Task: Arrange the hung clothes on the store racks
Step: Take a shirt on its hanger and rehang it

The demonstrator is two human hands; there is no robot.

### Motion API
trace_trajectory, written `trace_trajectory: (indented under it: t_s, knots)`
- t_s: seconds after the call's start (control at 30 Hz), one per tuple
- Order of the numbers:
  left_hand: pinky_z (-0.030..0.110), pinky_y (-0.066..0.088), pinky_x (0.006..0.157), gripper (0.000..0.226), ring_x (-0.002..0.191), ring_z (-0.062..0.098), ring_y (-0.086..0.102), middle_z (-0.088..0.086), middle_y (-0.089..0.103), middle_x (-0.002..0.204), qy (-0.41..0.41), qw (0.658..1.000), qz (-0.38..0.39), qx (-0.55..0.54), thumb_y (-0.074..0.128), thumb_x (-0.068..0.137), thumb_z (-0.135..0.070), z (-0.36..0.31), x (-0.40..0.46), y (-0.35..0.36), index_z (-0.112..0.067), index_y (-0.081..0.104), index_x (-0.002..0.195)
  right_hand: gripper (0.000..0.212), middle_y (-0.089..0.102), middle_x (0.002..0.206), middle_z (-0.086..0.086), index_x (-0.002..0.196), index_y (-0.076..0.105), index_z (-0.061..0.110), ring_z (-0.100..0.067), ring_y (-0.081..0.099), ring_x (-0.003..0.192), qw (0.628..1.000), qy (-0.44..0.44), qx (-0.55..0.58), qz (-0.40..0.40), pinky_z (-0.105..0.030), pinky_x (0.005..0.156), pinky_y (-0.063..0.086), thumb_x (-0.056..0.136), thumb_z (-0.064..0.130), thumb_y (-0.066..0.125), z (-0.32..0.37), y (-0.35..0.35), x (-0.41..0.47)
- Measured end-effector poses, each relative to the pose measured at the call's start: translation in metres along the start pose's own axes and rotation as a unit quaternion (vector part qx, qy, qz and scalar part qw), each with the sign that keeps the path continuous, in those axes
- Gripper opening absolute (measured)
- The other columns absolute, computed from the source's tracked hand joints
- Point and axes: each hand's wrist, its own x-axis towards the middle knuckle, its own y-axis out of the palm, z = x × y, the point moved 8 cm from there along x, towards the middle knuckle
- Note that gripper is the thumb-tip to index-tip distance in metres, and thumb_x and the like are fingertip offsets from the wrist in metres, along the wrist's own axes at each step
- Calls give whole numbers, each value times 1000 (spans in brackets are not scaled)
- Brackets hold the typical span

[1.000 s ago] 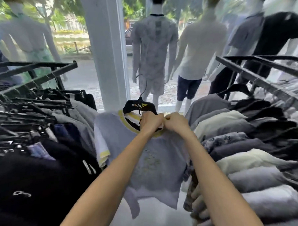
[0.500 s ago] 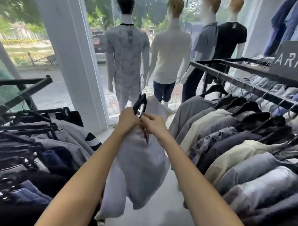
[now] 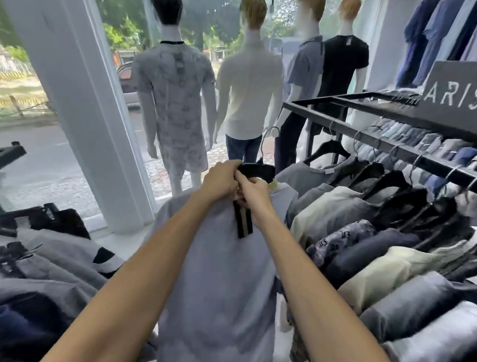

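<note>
So the shirt (image 3: 222, 276) is the pale grey one hanging dead centre of the frame, off the rack, on a black hanger (image 3: 257, 171) held up in the aisle between the two racks. Looks to me like the carry-and-rehang step: it's been picked out and is headed for the right rack (image 3: 343, 128), whose rail runs from centre right down to the right edge, already packed with tees.

Next move, I'd guess, is getting the wire hook over that rail. The free end near the mannequins (image 3: 250, 80) seems the easiest gap, since the rest is crammed tight.

Fingers: left hand (image 3: 222, 180) is curled round the hanger's neck just under the hook, a proper grip. Right hand (image 3: 254, 194) is touching it, fingers pinched in at the collar right below, on the hanger or the dark striped tag, can't tell which. Neither hand is open.

Left rack (image 3: 3, 154) sits at lower left with more dark and grey shirts.
</note>
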Motion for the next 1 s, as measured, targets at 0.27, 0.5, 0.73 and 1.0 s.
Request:
trace_trajectory:
  t_s: [0.27,0.5,0.73,1.0]
  knots:
    - [40,50,80,25,95,33,59,6,69,96,27,999,23,1,52,77,-16,-68,112,59,-21,63,99,35,72,89,-11,97,69,9,-27,68,82,994,37,43,-96,-34,66,52,73,34,66,28,-84,97]
    - [33,50,76,26,91,21,64,1,71,100,37,997,13,-61,50,86,-18,-109,182,109,-25,67,104,38,69,115,-22,113,66,-4,-34,66,107,971,19,6,-239,-45,91,56,92,27,63,48,-162,155]
    - [26,41,66,25,79,21,63,2,70,85,36,992,24,-115,54,85,-7,-118,204,157,-18,72,98,45,61,124,-23,121,57,-8,-35,66,103,962,74,-44,-260,-45,86,59,90,25,57,15,-197,205]
    - [34,51,74,26,84,22,65,8,72,88,37,990,44,-129,52,78,1,-113,208,196,-13,72,89,41,59,129,-21,126,57,-6,-36,60,116,954,81,-135,-255,-45,94,54,94,19,53,12,-214,196]
